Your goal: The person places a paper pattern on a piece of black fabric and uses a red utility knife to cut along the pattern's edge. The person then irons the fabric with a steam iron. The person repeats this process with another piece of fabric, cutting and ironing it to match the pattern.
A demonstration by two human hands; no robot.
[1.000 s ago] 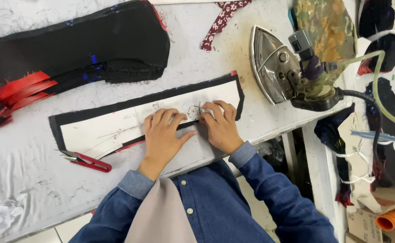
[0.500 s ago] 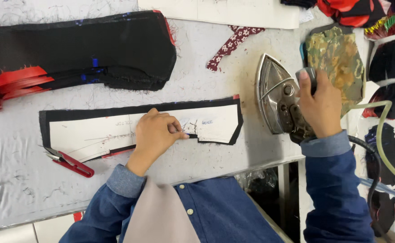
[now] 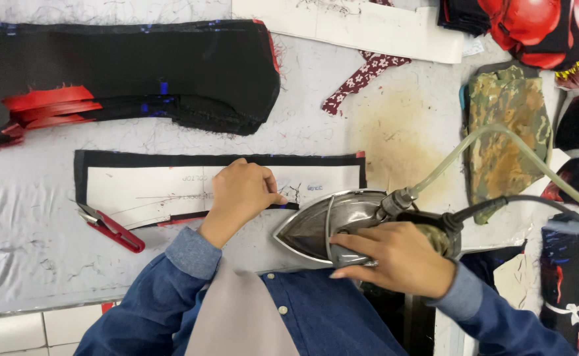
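Two hands engaged: left hand flat, pinning pattern piece; right hand gripping steam iron. Burn risk: fingertips near soleplate tip.

Bare table lies open beyond the iron; red snips crowd the pattern's left end.

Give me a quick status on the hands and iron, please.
Left hand flat on pattern piece. Right hand gripping iron, tip at piece. Snips clear, left.
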